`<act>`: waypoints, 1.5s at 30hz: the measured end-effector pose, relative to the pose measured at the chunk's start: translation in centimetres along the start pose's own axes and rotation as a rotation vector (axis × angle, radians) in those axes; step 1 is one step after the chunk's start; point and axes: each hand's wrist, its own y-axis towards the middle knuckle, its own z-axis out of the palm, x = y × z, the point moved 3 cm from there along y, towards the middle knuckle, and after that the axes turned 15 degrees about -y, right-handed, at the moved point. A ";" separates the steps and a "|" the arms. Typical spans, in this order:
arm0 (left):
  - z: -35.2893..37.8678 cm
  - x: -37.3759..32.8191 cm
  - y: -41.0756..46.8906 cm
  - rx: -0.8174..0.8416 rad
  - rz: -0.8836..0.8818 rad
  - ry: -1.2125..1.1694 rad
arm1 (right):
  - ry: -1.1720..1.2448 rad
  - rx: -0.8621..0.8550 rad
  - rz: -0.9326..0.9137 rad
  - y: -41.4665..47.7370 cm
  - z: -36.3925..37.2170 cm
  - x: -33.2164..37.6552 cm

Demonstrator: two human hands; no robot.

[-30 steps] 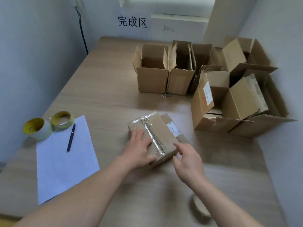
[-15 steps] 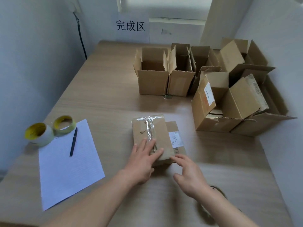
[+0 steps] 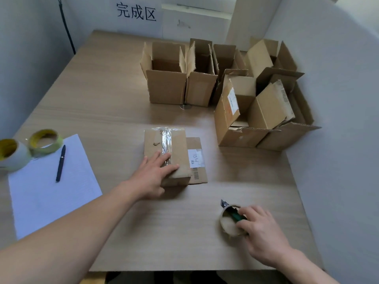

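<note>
We count one taped box point(image 3: 164, 144) at centre frame on the desk point(image 3: 102, 103). The left grip point(image 3: 152, 177) lies flat on its near end, fingers straight. At lower right, the right grip point(image 3: 260, 232) curls round one dispenser point(image 3: 227, 224). At left are two rolls point(image 3: 46, 140) point(image 3: 11, 154), one pen point(image 3: 61, 163) and one sheet point(image 3: 51, 197). The open boxes point(image 3: 166, 87) at upper right overlap. We make out at least five. The frame cuts off the far-left roll, and fingers hide half the dispenser.

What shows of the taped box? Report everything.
The taped box is closed brown cardboard, a clear tape strip running along its top beside a dark mark. It lies flat on the table, with a lower labelled carton at its right side. The left hand rests flat on its near end.
</note>
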 end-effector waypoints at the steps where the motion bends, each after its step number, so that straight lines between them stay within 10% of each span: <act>1: -0.2 -0.4 -0.2 -0.008 -0.006 -0.013 | -0.030 0.004 -0.002 0.1 0.4 -0.1; 8: 1.4 -5.4 -4.0 -0.500 0.276 -0.452 | 0.134 -0.057 -0.015 1.3 -0.5 0.1; 18: 1.5 -13.5 -5.4 -0.288 -0.099 -1.348 | 1.125 0.008 0.068 5.9 -9.4 0.5; 31: 1.4 -15.1 -7.5 -0.510 -0.233 -1.327 | 1.169 0.079 -0.131 7.1 -9.2 0.6; 36: 1.2 -14.3 -8.6 -0.812 -0.281 -0.907 | 1.219 0.225 -0.112 7.5 -10.0 2.1; 41: 3.2 -11.2 -9.7 -0.782 -0.500 -0.864 | 0.401 0.198 -0.175 9.0 -10.6 3.1; 45: 2.9 -8.4 -9.6 -0.808 -0.561 -0.979 | 0.865 0.478 -0.204 10.3 -10.9 4.0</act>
